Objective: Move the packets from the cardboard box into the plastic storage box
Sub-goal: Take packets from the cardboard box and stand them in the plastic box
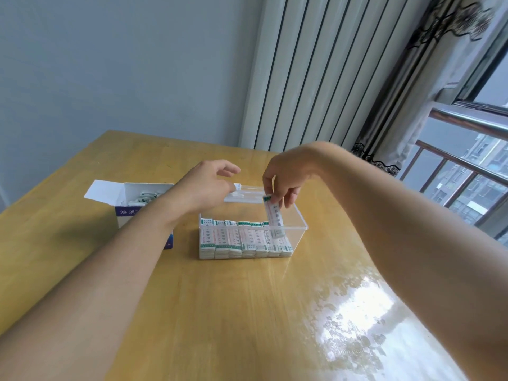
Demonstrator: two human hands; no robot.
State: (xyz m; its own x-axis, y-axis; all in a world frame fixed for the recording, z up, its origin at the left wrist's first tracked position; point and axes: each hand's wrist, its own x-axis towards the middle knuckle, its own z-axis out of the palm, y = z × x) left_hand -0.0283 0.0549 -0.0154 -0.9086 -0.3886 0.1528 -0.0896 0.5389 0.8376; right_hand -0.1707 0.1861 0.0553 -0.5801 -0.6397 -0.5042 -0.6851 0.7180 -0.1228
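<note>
A wooden table point(220, 312) carries a clear plastic storage box point(295, 229) near its middle and, just to its left, an open white-and-blue cardboard box point(143, 213) with loose packets inside. Rows of packets point(242, 243) fill the storage box floor. The left hand point(206, 188) hovers at the box's far rim, fingers relaxed and apart. The right hand point(283, 177) pinches 1 packet point(273, 218) upright, its lower end inside the box.

Two hands point(209, 182) point(283, 174); one cardboard box point(143, 213); one plastic storage box point(299, 226); roughly seven packet stacks point(244, 243); one held packet point(273, 218).
</note>
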